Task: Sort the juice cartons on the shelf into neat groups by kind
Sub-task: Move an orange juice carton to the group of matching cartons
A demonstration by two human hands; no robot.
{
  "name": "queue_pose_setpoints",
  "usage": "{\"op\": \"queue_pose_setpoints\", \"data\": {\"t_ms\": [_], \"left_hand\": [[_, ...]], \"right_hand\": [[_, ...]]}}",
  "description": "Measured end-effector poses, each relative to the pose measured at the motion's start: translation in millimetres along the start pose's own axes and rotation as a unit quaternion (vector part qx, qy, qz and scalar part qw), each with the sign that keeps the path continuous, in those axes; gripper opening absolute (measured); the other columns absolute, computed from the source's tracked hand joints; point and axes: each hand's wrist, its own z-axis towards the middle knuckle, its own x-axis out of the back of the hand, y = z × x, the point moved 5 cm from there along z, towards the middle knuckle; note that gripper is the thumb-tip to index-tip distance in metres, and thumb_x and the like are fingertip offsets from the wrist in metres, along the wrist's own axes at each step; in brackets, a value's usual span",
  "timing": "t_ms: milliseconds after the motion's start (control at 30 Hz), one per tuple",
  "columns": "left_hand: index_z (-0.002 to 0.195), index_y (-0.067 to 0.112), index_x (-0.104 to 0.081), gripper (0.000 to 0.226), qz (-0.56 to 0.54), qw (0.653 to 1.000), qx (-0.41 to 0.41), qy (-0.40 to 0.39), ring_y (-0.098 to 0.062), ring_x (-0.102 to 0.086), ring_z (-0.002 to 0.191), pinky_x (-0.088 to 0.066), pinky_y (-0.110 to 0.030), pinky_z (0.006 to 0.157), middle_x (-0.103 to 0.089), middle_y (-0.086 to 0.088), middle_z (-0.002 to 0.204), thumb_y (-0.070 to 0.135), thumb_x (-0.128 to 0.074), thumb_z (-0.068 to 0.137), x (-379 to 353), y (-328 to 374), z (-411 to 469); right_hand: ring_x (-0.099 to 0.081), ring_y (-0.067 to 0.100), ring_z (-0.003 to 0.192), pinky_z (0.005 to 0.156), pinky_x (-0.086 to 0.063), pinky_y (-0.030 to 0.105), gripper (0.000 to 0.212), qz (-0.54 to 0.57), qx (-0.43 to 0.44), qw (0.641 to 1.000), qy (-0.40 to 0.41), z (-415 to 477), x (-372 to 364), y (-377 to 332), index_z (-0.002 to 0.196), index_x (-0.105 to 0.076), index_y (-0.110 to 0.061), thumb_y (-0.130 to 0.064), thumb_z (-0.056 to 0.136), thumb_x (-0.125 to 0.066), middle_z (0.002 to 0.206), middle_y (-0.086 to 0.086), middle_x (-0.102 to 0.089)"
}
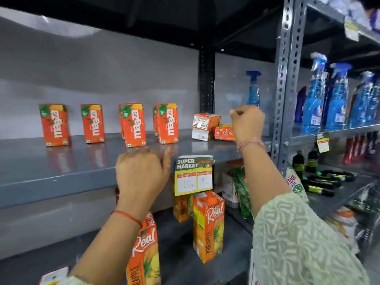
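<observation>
Several small orange Maaza cartons stand upright along the grey shelf [61,173]: one at far left [55,124], one beside it [93,123], a pair [133,124] and another pair [166,122]. Further right, a carton [204,121] lies tipped on top of a toppled one, with one more lying carton [223,132] next to it. My right hand [247,124] hovers loosely curled just right of these toppled cartons and holds nothing. My left hand [141,173] is at the shelf's front edge, fingers curled, empty.
On the lower shelf stand tall Real pineapple cartons [208,225], [145,254]. A price tag [194,177] hangs from the shelf edge. A metal upright [286,83] divides off blue spray bottles [314,99] and dark bottles [298,163] at right.
</observation>
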Motion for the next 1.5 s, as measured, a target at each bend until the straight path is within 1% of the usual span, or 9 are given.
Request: {"op": "queue_pose_setpoints", "data": {"t_ms": [67,167,300,433,600,900,1067,1200,1500], "left_hand": [[0.044,0.009,-0.056,0.054,-0.018,1.000,0.003,0.008,-0.027,-0.054,0.036,-0.037,-0.025,0.046,-0.056,-0.012,0.041,0.038,-0.039,0.086,-4,0,1],[0.046,0.008,-0.057,0.052,-0.015,1.000,0.012,-0.001,-0.028,-0.054,0.039,-0.035,-0.026,0.048,-0.057,-0.014,0.042,0.038,-0.041,0.086,-5,-1,1],[0.049,0.005,-0.058,0.053,-0.004,1.000,0.016,0.003,-0.030,-0.055,0.041,-0.037,-0.028,0.049,-0.056,-0.017,0.044,0.037,-0.042,0.087,-8,1,0],[0.050,0.003,-0.057,0.059,-0.004,1.000,0.019,0.005,-0.030,-0.053,0.041,-0.035,-0.029,0.051,-0.054,-0.017,0.044,0.041,-0.033,0.089,-5,2,-1],[0.051,0.002,-0.058,0.062,-0.010,1.000,0.013,0.012,-0.031,-0.053,0.041,-0.027,-0.028,0.054,-0.054,-0.017,0.044,0.041,-0.030,0.090,-4,3,-1],[0.049,0.001,-0.057,0.060,-0.015,1.000,0.019,-0.001,-0.030,-0.053,0.039,-0.027,-0.028,0.053,-0.053,-0.017,0.042,0.040,-0.032,0.088,0,5,-2],[0.047,0.001,-0.055,0.055,-0.017,1.000,0.023,-0.007,-0.027,-0.047,0.038,-0.027,-0.027,0.052,-0.051,-0.016,0.041,0.034,-0.047,0.090,1,3,-3],[0.049,0.002,-0.054,0.051,-0.018,0.999,0.021,-0.035,-0.020,-0.034,0.043,-0.027,-0.026,0.052,-0.051,-0.015,0.043,0.032,-0.053,0.090,1,2,-3],[0.062,0.005,-0.061,0.050,0.026,0.997,-0.023,-0.063,-0.029,-0.057,0.051,-0.027,-0.025,0.051,-0.061,-0.013,0.055,0.037,-0.041,0.095,1,0,-3]], "right_hand": [[-0.064,0.036,0.098,0.083,-0.051,0.036,0.033,-0.095,-0.059,0.993,-0.039,16,6,12,0.097,-0.066,0.005,-0.025,0.083,-0.063,0.104,0.023,-0.069],[-0.056,0.037,0.114,0.094,-0.045,0.038,0.047,-0.234,-0.070,0.948,-0.205,27,-3,31,0.113,-0.057,0.006,-0.035,0.092,-0.049,0.123,0.025,-0.059],[-0.053,0.036,0.115,0.098,-0.040,0.038,0.052,-0.227,-0.026,0.931,-0.284,21,-11,39,0.115,-0.055,0.006,-0.039,0.096,-0.037,0.124,0.024,-0.057],[-0.056,0.032,0.105,0.090,-0.044,0.036,0.045,-0.189,0.005,0.941,-0.281,19,-4,40,0.107,-0.060,0.001,-0.041,0.089,-0.053,0.107,0.018,-0.061],[-0.056,0.028,0.112,0.099,-0.043,0.035,0.058,-0.160,0.041,0.944,-0.284,13,5,35,0.125,-0.052,-0.006,-0.031,0.076,-0.072,0.127,0.015,-0.054],[-0.048,0.010,0.085,0.055,-0.032,0.007,0.043,0.039,0.004,0.990,-0.138,-4,11,49,0.099,-0.056,-0.005,-0.015,0.066,-0.081,0.092,-0.003,-0.053],[-0.057,0.016,0.084,0.065,-0.049,0.021,0.039,0.156,-0.040,0.984,-0.082,-11,4,48,0.086,-0.047,-0.014,-0.016,0.066,-0.080,0.090,0.002,-0.057],[-0.063,0.023,0.098,0.087,-0.055,0.041,0.044,0.178,-0.099,0.974,-0.097,-13,-5,52,0.107,-0.054,-0.010,-0.024,0.072,-0.076,0.109,0.012,-0.065],[-0.063,0.018,0.095,0.085,-0.050,0.029,0.045,0.124,-0.154,0.969,-0.147,-4,4,56,0.108,-0.064,-0.006,-0.028,0.072,-0.076,0.112,0.008,-0.068]]}}
